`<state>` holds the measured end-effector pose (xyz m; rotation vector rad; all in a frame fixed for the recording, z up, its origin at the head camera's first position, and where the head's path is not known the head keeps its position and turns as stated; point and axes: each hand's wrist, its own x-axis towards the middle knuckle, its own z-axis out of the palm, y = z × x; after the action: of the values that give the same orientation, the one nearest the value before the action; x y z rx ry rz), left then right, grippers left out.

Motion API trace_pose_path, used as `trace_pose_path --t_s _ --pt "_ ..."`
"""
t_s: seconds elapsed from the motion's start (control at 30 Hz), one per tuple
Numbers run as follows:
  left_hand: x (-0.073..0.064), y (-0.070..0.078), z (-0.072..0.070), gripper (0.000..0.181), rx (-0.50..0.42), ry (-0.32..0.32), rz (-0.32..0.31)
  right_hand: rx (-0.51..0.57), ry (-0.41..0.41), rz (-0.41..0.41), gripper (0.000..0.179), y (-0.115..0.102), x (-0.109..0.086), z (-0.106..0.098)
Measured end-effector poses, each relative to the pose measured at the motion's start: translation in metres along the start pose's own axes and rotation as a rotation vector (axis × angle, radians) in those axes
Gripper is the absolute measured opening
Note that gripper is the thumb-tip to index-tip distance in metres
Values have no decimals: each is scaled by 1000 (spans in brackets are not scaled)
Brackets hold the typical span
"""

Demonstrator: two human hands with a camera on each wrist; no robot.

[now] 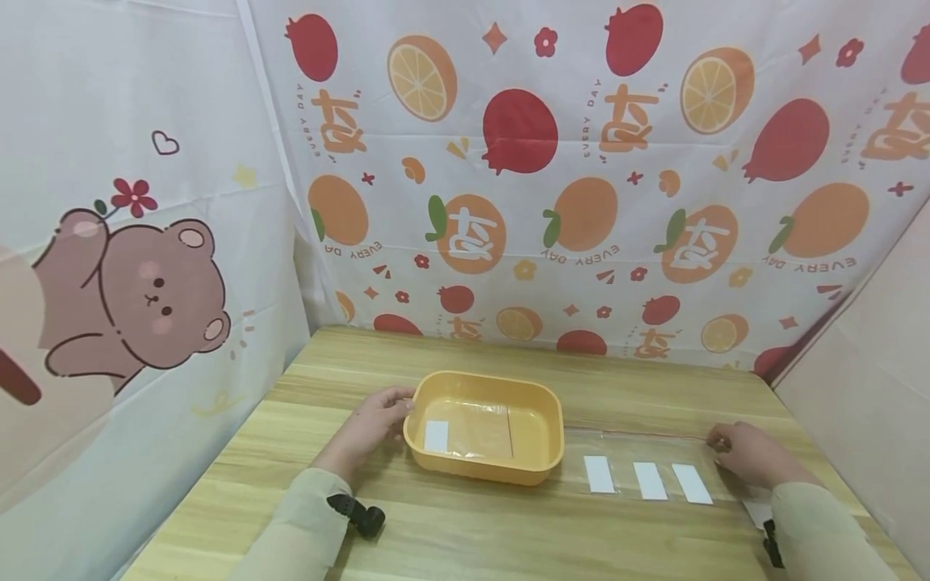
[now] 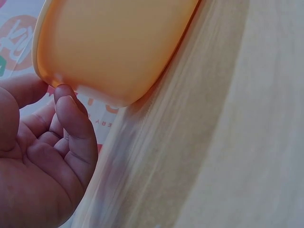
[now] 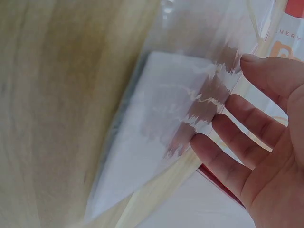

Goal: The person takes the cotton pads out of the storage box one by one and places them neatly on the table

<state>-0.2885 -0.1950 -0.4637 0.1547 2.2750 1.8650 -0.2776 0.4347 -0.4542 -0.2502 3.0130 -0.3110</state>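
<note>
A yellow plastic basin point(image 1: 483, 472) stands on the table, a clear zip bag point(image 1: 479, 432) with a white label lying inside it. My left hand point(image 1: 374, 428) is at the basin's left end; in the left wrist view its thumb and a finger pinch the rim of the basin point(image 2: 118, 47). To the right lie several clear zip bags in an overlapping row, each with a white label point(image 1: 650, 481). At the row's right end is my right hand point(image 1: 751, 452). Its loosely bent fingertips point(image 3: 204, 140) touch the edge of a clear bag point(image 3: 142, 118), spread apart in the right wrist view.
The wood-grain table point(image 1: 465, 537) ends at a fruit-print cloth point(image 1: 552, 242) behind. A white cloth with a bear print point(image 1: 156, 290) hangs on the left, and a plain pale panel point(image 1: 865, 387) borders the right side. Black camera straps point(image 1: 356, 516) sit on the wrists.
</note>
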Motion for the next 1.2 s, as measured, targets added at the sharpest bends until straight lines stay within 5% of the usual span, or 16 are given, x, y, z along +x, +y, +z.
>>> trace_pose_path --t_s 0.73,1.2 --pt "1 1 1 40 3 20 0 65 53 21 25 -17 0 -7" --pt "-1 2 1 42 1 15 14 189 92 -79 32 -100 5 -36"
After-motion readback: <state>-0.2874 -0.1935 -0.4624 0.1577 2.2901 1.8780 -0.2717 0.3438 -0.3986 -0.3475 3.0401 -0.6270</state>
